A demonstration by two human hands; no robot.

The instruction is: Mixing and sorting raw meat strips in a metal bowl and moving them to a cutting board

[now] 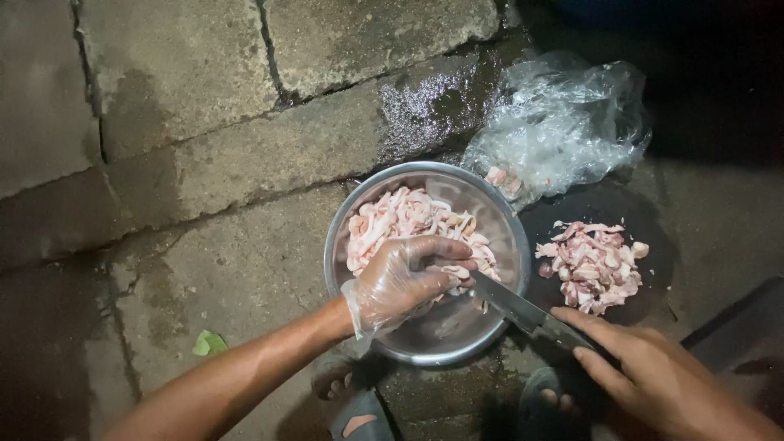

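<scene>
Head view, looking straight down. The left hand, covered by a thin clear plastic glove, reaches into a round metal bowl and curls its fingers around pale pink strips of raw meat; the grip is partly closed on the strips near the bowl's centre. The strips are soft, glossy and irregular, pink with whitish fatty edges, and are heaped mainly in the far-left half of the bowl, leaving the near-right wall bare and reflective. The right hand, bare, is closed around the dark handle of a knife; the blade points toward the bowl, its tip passing over the near-right rim and lying just beside the gloved fingers. To the right of the bowl, a second small heap of cut meat pieces rests on a dark round chopping board, close to the bowl but apart from it. Behind the board lies a crumpled clear plastic bag, with a few more pink pieces showing at its near-left edge, touching the bowl's far-right rim. All rest on a rough concrete floor of cracked slabs, wet and shiny beyond the bowl. A small green leaf lies at the near left. Two sandalled feet show at the near edge. Lighting is dim; the far-right corner is dark.
</scene>
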